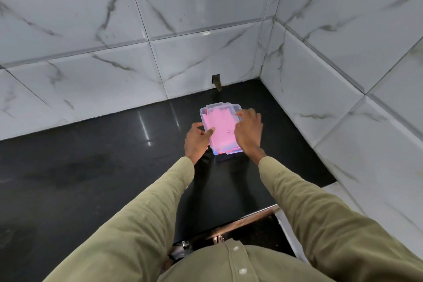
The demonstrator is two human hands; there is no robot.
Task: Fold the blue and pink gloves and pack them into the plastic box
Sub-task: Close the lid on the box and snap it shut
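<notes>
A clear plastic box (204, 111) stands on the black counter near the back corner. Pink gloves (220, 125) lie flat inside it and fill most of it. A strip of blue glove (218, 151) shows beneath them at the box's near end. My left hand (197, 141) grips the box's left rim, its thumb lying on the pink gloves. Over the right side of the box, my right hand (249, 131) rests with loosely bent fingers on the pink gloves and the right rim.
The glossy black counter (114, 155) runs left and towards me, its front edge (263, 210) close to my body. White marbled tile walls close in behind and on the right. A small dark cut-out (216, 80) sits low in the back wall.
</notes>
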